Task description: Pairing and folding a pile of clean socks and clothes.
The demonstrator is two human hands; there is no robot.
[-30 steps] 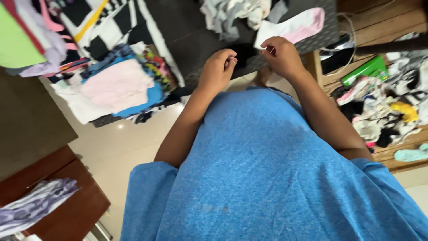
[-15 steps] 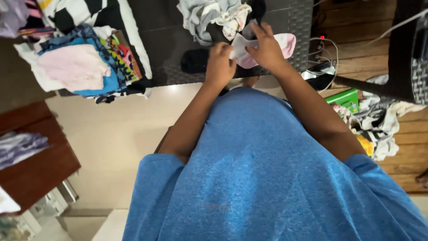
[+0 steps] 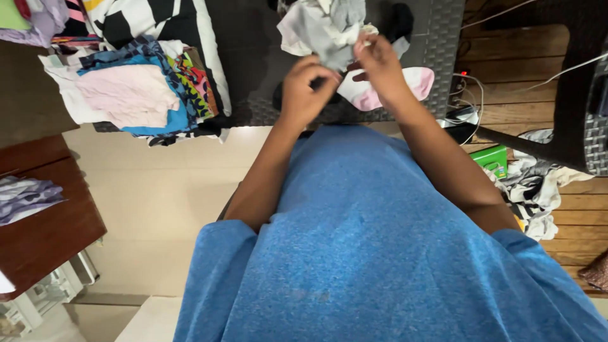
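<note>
Head view: left hand (image 3: 304, 88) and right hand (image 3: 378, 63) pinch a grey-white garment (image 3: 323, 28) between them — pink-toed sock (image 3: 389, 88) just beneath.

Two hands: left hand (image 3: 304, 88), right hand (image 3: 379, 63); one pink-toed sock (image 3: 396, 88); one green box (image 3: 493, 158).

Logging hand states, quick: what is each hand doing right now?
Left hand: closed, pinching the grey and white garment.
Right hand: closed, gripping the same garment's other edge.
</note>
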